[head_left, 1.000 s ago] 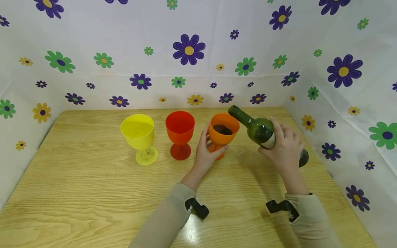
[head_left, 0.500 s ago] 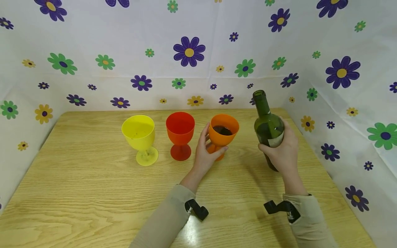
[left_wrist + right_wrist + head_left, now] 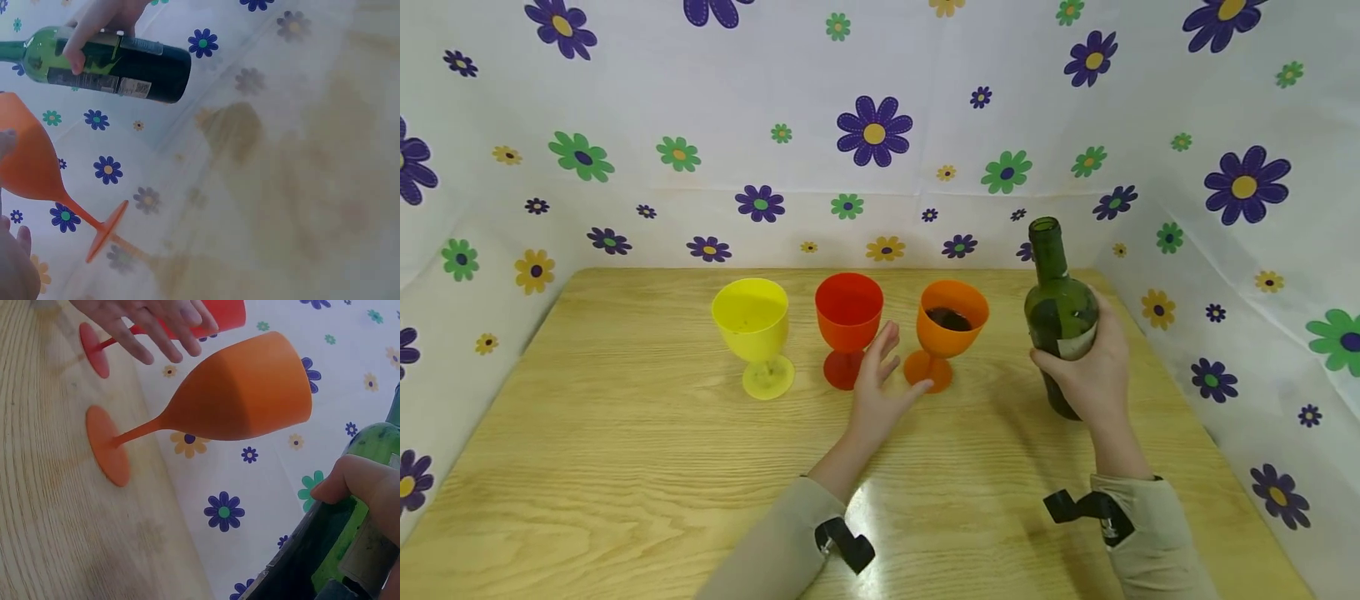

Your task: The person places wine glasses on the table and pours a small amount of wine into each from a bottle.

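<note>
In the head view an orange goblet (image 3: 953, 329) with dark liquid in it stands upright on the table. My left hand (image 3: 880, 400) is off it, fingers spread loosely between it and a red goblet (image 3: 848, 308). That gap also shows in the right wrist view, where the left hand (image 3: 153, 325) hovers beside the orange goblet (image 3: 244, 390). My right hand (image 3: 1093, 367) grips a green wine bottle (image 3: 1054, 312) around its labelled body, neck up. The left wrist view shows the bottle (image 3: 106, 65) apparently raised slightly, its base apart from its shadow.
A yellow goblet (image 3: 752, 321) stands left of the red one. The wooden table (image 3: 647, 467) is bordered at the back and sides by white flower-print cloth (image 3: 662, 92). Each sleeve carries a black wrist mount.
The right hand has tilted the bottle from a slant toward the orange goblet to nearly upright. My left hand has released the goblet's stem and drawn back to the left.
</note>
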Demonstrator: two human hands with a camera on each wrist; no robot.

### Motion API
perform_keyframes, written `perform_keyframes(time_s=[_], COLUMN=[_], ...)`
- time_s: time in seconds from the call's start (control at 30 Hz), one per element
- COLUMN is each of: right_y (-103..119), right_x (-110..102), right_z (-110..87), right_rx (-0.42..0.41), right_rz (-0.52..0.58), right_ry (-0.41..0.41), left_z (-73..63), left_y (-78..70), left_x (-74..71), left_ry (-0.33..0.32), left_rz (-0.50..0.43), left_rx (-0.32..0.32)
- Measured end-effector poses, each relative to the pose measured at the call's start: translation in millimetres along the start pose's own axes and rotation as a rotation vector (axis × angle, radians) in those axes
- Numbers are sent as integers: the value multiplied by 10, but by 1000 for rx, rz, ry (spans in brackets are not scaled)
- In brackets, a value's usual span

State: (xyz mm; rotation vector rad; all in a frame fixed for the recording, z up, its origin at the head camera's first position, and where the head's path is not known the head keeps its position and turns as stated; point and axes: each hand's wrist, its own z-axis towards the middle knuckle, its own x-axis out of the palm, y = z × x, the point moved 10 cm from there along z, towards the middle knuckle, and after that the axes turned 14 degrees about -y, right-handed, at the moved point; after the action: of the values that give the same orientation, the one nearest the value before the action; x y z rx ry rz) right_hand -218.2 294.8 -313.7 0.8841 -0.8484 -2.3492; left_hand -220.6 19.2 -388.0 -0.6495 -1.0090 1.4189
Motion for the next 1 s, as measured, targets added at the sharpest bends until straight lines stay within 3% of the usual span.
perform_keyframes(time_s=[0.2, 0.37, 0.5, 0.63, 1.0], right_y=[11, 30, 42, 38, 73], right_x=[63, 123, 186, 225, 366], right_z=[45, 91, 141, 186, 320], right_rx=[24, 30, 39, 66, 79], right_rz=[29, 40, 55, 37, -1], right_ry=[9, 24, 41, 65, 146], left_z=[-141, -173, -173, -152, 23], left_y=[-230, -427, -469, -460, -279], left_x=[-263, -598, -771, -806, -810], left_ry=[31, -108, -199, -222, -231], left_rz=[-18, 85, 179, 231, 266], left_rx=[33, 127, 143, 147, 44])
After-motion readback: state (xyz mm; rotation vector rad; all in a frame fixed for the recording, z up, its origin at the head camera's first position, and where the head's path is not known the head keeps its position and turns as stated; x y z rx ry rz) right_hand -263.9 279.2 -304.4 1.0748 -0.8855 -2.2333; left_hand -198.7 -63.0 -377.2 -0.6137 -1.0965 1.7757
